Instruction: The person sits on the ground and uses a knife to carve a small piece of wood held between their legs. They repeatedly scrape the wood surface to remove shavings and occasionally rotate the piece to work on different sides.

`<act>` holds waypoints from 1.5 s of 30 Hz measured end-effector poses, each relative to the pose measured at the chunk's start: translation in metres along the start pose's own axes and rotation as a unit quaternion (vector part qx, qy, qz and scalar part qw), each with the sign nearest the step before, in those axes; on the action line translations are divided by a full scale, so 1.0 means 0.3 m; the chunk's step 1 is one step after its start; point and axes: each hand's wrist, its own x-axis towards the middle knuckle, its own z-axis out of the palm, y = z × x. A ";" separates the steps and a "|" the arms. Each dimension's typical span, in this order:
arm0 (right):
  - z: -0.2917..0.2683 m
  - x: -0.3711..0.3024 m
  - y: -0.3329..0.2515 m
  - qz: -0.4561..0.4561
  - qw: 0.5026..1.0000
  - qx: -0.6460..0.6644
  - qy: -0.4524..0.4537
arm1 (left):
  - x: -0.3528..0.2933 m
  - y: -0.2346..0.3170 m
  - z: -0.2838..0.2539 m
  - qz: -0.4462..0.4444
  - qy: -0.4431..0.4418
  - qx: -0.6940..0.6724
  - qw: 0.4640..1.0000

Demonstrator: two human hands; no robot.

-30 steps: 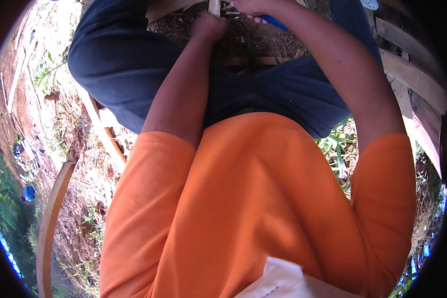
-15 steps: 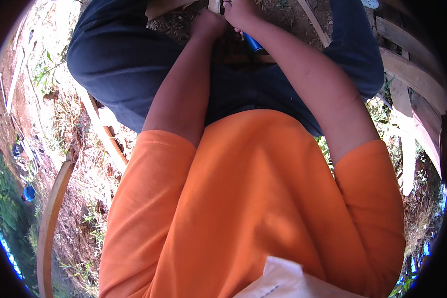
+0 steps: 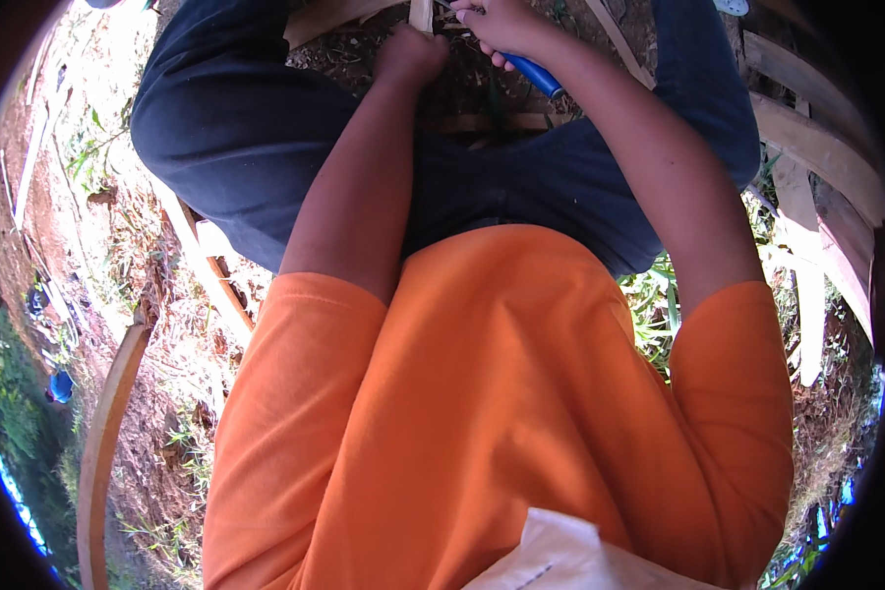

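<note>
A seated person in an orange shirt and dark trousers bends over work on the ground between the knees. The left hand (image 3: pixel 410 51), its grip closed around an upright pale wooden strip (image 3: pixel 421 14), appears to steady the piece. The right hand (image 3: pixel 501 25) is clamped on a blue-handled tool (image 3: pixel 536 74), its handle jutting back toward the body; the working end is hidden by the fingers. Cut wooden slats (image 3: pixel 816 128) lie stacked at the person's right, a curved length of wood (image 3: pixel 103 433) on the red soil at left.
</note>
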 end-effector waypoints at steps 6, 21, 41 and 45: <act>0.001 0.019 -0.001 0.000 1.000 -0.011 -0.026 | 0.024 -0.011 0.005 -0.003 -0.007 0.006 1.000; 0.044 0.025 -0.040 0.008 0.996 -0.084 0.018 | 0.034 -0.006 -0.001 0.004 -0.014 -0.025 1.000; 0.096 0.042 -0.034 0.005 0.997 0.000 0.072 | 0.010 0.011 -0.005 -0.018 -0.021 0.021 0.999; 0.045 0.131 0.014 0.012 0.997 0.068 0.015 | 0.011 0.015 -0.019 -0.013 -0.019 0.007 1.000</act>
